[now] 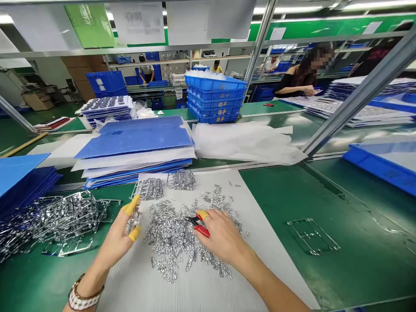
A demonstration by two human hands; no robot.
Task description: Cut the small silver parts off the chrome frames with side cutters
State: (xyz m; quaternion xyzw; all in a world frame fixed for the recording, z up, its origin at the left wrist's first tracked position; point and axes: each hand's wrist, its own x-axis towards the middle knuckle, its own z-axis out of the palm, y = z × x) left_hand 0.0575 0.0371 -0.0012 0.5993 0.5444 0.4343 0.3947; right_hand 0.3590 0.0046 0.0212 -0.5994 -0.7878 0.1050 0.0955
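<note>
Snipping, it seems: right hand (222, 234) clasps red-handled metal cutters (203, 230), left hand (117, 237), at their nine o'clock, apparently pinches a shiny silver frame (132, 222), and the next cut wants both together!

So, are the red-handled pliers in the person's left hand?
No, the right hand holds the red-handled pliers by their handles.

Yellow characters (222, 104) beginning with 敬 mark the stacked blue crates (208, 95).

The head view looks forward and down across a workbench (360, 271).
</note>
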